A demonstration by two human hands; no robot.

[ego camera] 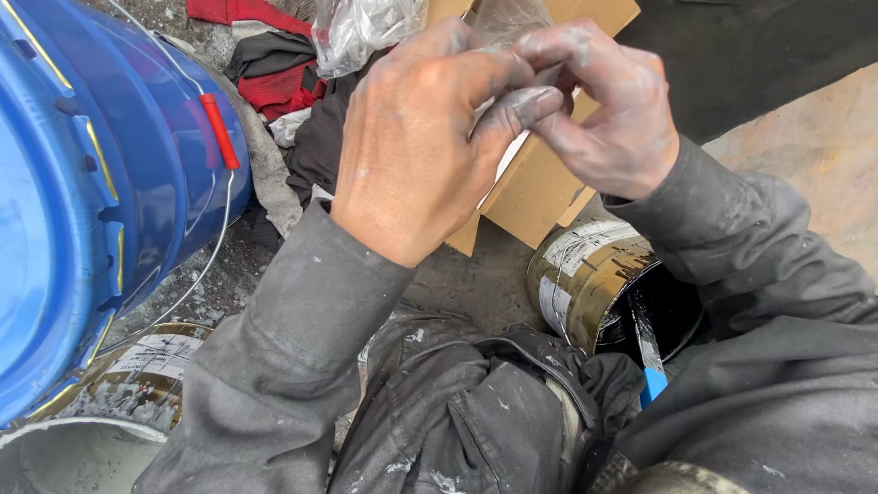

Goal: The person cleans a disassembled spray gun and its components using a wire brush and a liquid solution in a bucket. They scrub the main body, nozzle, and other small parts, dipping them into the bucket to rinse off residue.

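Plastic bag (512, 23), clear and crinkly, was what both hands were working on, held up in front of the cardboard box (540, 183). Nearest the camera sat an open tin of black paint (608, 284) with a blue-handled stick (651, 366) in it, right below the hands, so I'd say anything slipping out of those greasy fingers could have dropped straight into the paint.

The left hand (416, 137) was curled over with knuckles up, thumb and fingertips pressed together on the film. The right hand (608, 101) met it from the other side, fingers bent, pinching the same bit, though what exactly sat between the fingertips was hard to make out.

Further off: a tipped blue bucket (101, 183) and a pile of red and dark rags (274, 64).
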